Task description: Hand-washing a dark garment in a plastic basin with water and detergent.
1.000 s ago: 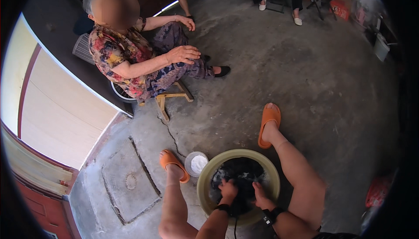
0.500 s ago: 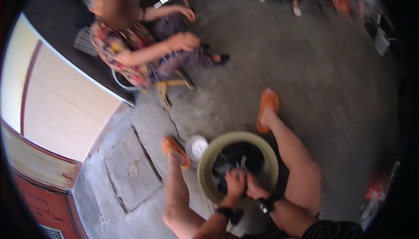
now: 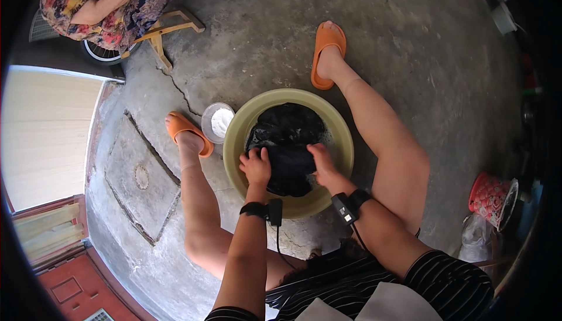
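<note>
A wide yellow-green basin (image 3: 345,157) stands on the floor between my legs. Wet black cloth (image 3: 290,125) lies in it, with some suds or water at its edges. My left hand (image 3: 256,167) grips the near-left part of the cloth, its fingers curled over the fabric. Opposite it, my right hand (image 3: 324,166) pinches the cloth's right edge. Between the two hands the fabric is spread out. A small bowl (image 3: 208,127) holding white powder sits just beyond the basin's left rim.
My feet, in orange slippers (image 3: 329,51), flank the basin. A person (image 3: 123,4) sits on a wooden stool (image 3: 157,41) at the far left. Cracks run across the concrete floor (image 3: 143,174) on the left. At right are a red patterned container (image 3: 490,198) and a clear plastic bag (image 3: 477,236).
My hands were close together in the basin; now they are apart, holding the cloth spread between them. The view has tilted down, so the basin appears higher and larger.
</note>
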Action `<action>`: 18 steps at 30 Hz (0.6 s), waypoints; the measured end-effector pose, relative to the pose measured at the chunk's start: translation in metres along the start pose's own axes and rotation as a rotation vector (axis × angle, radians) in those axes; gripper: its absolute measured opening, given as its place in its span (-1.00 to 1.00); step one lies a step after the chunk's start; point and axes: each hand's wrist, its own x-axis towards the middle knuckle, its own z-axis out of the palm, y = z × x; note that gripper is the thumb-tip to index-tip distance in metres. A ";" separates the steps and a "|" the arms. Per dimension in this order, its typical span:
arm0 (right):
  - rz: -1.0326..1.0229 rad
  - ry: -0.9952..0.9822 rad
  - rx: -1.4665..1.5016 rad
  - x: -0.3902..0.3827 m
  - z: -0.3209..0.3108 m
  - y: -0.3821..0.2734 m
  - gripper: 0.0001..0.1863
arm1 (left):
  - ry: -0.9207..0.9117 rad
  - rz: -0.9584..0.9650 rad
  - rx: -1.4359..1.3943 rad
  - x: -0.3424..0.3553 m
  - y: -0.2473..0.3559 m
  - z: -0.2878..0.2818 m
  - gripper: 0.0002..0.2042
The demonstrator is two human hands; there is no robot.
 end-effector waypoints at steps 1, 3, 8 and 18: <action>0.090 0.264 -0.152 -0.026 0.025 -0.028 -0.64 | 0.067 0.069 -0.033 -0.005 -0.027 0.010 -0.57; -0.006 0.254 -0.203 -0.018 0.014 -0.015 -0.56 | -0.086 0.198 0.054 -0.035 0.012 0.001 -0.52; -0.113 0.165 -0.337 -0.002 0.007 0.005 -0.35 | -0.480 0.402 0.231 -0.009 0.026 0.000 -0.43; 0.252 -0.312 0.568 -0.001 0.007 -0.022 -0.51 | -0.189 0.694 -0.311 -0.087 0.090 -0.066 -0.56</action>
